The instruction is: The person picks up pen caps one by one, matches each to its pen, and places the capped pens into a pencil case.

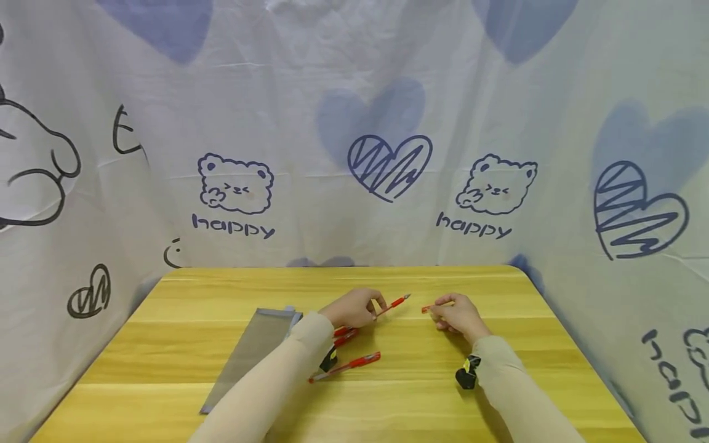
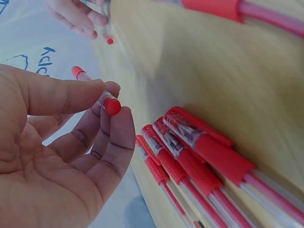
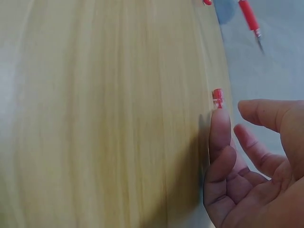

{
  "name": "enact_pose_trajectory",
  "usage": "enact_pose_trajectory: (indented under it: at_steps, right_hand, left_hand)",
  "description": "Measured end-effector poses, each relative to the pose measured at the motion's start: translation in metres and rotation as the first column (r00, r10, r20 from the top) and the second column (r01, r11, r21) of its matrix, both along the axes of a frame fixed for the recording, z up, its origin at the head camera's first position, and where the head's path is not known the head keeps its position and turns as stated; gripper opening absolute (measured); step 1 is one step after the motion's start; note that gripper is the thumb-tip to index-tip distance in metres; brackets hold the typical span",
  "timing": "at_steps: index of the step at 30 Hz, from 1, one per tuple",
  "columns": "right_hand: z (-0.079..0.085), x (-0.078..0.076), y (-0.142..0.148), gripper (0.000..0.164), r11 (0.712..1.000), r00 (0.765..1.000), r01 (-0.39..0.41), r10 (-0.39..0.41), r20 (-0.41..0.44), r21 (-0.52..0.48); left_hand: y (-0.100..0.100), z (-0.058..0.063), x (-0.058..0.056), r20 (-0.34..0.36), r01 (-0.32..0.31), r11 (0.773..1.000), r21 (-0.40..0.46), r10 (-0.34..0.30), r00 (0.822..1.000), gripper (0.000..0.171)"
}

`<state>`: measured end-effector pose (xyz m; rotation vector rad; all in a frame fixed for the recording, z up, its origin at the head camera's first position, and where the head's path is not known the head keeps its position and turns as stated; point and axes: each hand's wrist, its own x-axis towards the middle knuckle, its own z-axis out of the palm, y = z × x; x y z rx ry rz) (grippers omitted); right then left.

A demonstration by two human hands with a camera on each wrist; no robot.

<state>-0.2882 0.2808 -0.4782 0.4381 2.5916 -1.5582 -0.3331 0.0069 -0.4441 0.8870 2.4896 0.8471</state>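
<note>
Two hands are seen above the table. A red pen is pinched between the thumb and fingertips of the left hand, its bare tip pointed toward the far side, to that hand's right. Its rear end is mostly hidden by the hand in the head view; in the left wrist view the red end plug is shown close up, while the writing tip cannot be made out. In the right wrist view only the grip and metal tip are caught, the rest being cut off.

A small red cap is seen just beyond the fingertips of the right hand. That hand is held loosely — thumb parted from the fingers — and the cap's near end is covered by a finger in the right wrist view, so whether it is touched cannot be told.

Under the left wrist, red pens are partly covered in the head view; a row of four pens is revealed by the left wrist camera, most ends cut off. Nearer the person than the left hand, another red pen is laid slantwise. To the left of that hand lies a grey pouch, its right side partly hidden by the left sleeve.
</note>
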Motion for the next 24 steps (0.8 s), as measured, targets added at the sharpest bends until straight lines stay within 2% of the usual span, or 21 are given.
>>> enact_pose_trajectory:
  at_steps: [8, 14, 18, 24]
  right_hand:
    - [-0.001, -0.007, -0.009, 0.04, 0.994, 0.999, 0.003, 0.0, -0.032, 0.112]
    - [0.0, -0.009, -0.014, 0.043, 0.98, 0.998, -0.002, 0.014, -0.059, 0.201]
    - [-0.001, -0.01, -0.016, 0.042, 0.966, 0.999, -0.001, 0.014, -0.05, 0.258]
    - [-0.004, -0.013, -0.017, 0.038, 0.962, 0.999, -0.006, 0.019, -0.046, 0.273]
  left_hand:
    - [-0.02, 0.007, 0.013, 0.017, 0.033, 0.999, 0.036, -0.034, 0.999, 0.043]
    - [-0.033, 0.007, 0.019, 0.049, 0.041, 0.996, 0.08, -0.045, 0.998, 0.038]
    - [-0.04, 0.006, 0.023, 0.061, 0.037, 0.996, 0.079, -0.042, 0.997, 0.04]
    - [-0.046, 0.005, 0.028, 0.075, 0.042, 0.996, 0.079, -0.048, 0.996, 0.042]
